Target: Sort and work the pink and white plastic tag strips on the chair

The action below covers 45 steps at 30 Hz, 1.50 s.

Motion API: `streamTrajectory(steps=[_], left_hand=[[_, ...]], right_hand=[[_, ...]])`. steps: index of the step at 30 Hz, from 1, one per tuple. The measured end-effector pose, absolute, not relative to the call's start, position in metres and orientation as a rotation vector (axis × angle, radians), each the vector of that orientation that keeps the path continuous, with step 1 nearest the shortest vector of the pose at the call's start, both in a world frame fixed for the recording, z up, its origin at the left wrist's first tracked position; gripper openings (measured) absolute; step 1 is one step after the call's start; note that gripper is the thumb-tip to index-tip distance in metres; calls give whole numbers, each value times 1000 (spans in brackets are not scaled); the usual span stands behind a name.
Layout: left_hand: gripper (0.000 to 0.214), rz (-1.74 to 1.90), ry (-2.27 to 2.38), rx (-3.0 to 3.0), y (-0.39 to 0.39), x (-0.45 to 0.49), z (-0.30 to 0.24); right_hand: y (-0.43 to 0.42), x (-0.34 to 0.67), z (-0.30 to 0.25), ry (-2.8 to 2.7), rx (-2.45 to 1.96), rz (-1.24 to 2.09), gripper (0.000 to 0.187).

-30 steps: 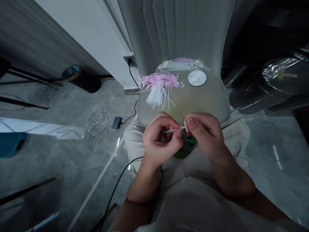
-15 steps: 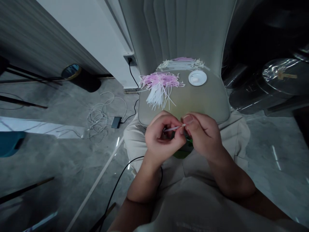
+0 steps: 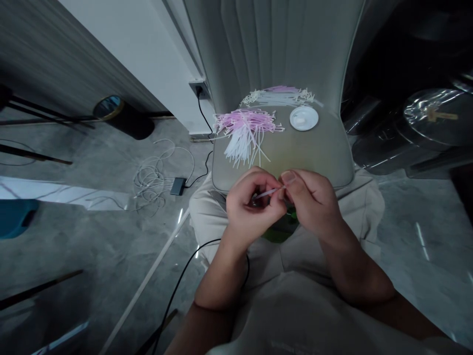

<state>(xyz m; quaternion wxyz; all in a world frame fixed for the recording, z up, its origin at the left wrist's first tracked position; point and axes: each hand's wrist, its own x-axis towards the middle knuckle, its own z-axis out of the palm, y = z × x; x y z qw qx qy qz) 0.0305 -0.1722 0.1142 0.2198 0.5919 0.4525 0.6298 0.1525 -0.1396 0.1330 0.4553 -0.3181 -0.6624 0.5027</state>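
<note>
My left hand point(image 3: 254, 207) and my right hand point(image 3: 310, 203) are close together above my lap, with their fingers pinching a thin white plastic strip point(image 3: 271, 193). Its right end tilts upward by my right thumb, and its left end disappears into my left fingers. Beyond my hands, a pile of pink and white strips point(image 3: 246, 133) and a second, mostly white pile point(image 3: 279, 97) lie on a grey upholstered chair seat point(image 3: 306, 153). A small white round dish point(image 3: 304, 118) sits beside them. A green object point(image 3: 279, 235) is mostly hidden below my hands.
Beige trousers cover my lap. A black cable crosses my left forearm. Behind the chair are a wall socket point(image 3: 197, 88) and a black hub point(image 3: 178, 186) with white wires on the marble floor. Shiny clear-wrapped objects point(image 3: 436, 118) stand to the right.
My hands have drawn slightly closer and higher, and the strip now tilts up to the right. The small white crosspiece seen at its right end a second ago no longer shows.
</note>
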Motion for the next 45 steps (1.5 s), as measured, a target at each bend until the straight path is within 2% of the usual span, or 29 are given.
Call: streamTrajectory(steps=[8,17,26,45], left_hand=[[5,1735,1316,1641,-170,32,112],[5,1638,1240,1520,-171,30,107],[5,1696,1239,1505,-173,32,107],[7,1798,1205,1528,-171,36,105]], right_hand=[[-135,154,128,-1680,-836,1204,40],[-135,153,130,-1488,-835,1341,47],[-135,151,125,-1391,-772,1514,47],[-137,146,122,-1184,-665,1644,46]])
